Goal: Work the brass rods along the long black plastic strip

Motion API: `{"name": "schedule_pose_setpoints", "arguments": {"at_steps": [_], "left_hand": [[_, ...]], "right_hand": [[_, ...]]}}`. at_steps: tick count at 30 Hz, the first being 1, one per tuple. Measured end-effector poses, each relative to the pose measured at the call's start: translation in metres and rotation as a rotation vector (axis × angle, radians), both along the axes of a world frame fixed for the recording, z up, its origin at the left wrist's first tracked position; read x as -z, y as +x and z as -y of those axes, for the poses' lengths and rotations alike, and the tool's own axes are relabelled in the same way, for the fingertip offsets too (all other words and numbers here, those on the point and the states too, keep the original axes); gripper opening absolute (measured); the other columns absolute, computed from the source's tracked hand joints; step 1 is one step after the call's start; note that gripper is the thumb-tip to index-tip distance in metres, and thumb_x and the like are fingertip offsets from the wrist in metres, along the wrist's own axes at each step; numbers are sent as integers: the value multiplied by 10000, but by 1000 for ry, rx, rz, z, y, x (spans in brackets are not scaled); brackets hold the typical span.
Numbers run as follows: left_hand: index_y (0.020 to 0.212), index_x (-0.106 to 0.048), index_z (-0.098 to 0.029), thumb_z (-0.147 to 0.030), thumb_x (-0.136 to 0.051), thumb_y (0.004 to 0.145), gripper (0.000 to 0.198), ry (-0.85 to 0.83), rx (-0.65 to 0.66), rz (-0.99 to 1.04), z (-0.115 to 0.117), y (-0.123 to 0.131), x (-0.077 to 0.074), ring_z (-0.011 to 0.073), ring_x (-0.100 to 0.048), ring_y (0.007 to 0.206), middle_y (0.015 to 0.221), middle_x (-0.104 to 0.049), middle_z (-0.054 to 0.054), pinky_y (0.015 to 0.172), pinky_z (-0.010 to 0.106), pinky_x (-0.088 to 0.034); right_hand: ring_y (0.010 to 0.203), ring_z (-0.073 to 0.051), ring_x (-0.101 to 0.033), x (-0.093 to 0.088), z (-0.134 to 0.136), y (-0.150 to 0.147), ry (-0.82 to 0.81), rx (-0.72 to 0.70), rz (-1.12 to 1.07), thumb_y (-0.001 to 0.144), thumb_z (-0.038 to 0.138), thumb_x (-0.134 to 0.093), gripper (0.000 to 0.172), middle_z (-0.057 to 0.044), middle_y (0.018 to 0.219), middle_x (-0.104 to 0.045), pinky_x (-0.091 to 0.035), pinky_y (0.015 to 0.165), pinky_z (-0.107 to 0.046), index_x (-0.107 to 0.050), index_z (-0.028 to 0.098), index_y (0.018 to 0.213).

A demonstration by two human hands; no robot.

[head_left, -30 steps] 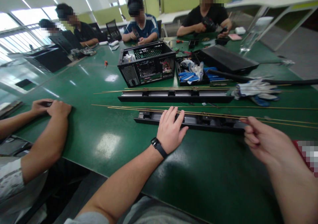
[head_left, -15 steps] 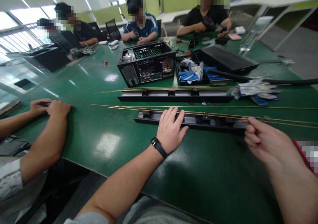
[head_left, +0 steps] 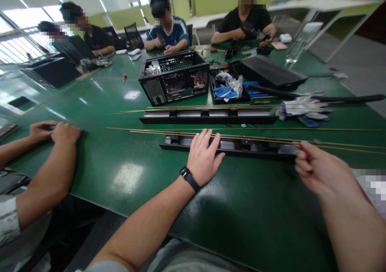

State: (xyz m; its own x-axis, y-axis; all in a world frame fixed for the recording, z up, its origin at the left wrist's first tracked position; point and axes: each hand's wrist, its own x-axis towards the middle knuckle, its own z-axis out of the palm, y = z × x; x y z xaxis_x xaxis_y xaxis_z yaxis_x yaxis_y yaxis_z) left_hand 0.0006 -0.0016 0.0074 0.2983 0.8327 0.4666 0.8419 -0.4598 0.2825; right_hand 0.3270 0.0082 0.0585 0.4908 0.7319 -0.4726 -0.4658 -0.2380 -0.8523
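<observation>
My left hand (head_left: 202, 157) lies flat with fingers stretched over the nearer long black channel (head_left: 177, 147). Its palm reaches past the channel's near edge, and a black watch is on the wrist. At the channel's right end, my right hand (head_left: 313, 165) is closed, thumb and forefinger pinching a thin brass-coloured rod (head_left: 265, 139). Several such rods run lengthwise above and beside the channel; exactly how many are in the pinch is unclear. Dark blocks (head_left: 245, 144) sit inside the channel. A second black channel (head_left: 187, 120), also with rods along it, lies parallel behind.
An open computer case (head_left: 175, 79) and a tray of gloves (head_left: 227, 89) stand beyond the channels. Another glove (head_left: 304, 108) lies by a black tube (head_left: 340, 99). A co-worker's forearms (head_left: 57, 167) rest at left; others sit across the green table (head_left: 120, 207).
The whole view has shifted slightly, with things appearing a little further left. Both hands keep their places on the channel and rod.
</observation>
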Motion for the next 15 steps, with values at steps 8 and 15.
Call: {"name": "schedule_pose_setpoints", "arguments": {"at_steps": [8, 15], "left_hand": [[1781, -685, -233, -297, -797, 1171, 623, 9, -7, 6, 1, 0, 2, 430, -581, 1827, 1881, -675, 223, 1534, 744, -435], [1775, -685, -234, -283, -797, 1166, 621, 18, -8, 16, 1, 0, 2, 430, -584, 1826, 1878, -680, 226, 1534, 748, -432]], "right_hand": [[372, -42, -365, -8, 5, -16, -2, -62, 8, 1196, 112, -704, 288, 22, 655, -576, -290, 315, -130, -774, 156, 920], [388, -46, -387, 3, 4, -8, 23, -93, -10, 1039, 193, -960, 200, 34, 666, -588, -308, 327, -126, -775, 186, 965]]}}
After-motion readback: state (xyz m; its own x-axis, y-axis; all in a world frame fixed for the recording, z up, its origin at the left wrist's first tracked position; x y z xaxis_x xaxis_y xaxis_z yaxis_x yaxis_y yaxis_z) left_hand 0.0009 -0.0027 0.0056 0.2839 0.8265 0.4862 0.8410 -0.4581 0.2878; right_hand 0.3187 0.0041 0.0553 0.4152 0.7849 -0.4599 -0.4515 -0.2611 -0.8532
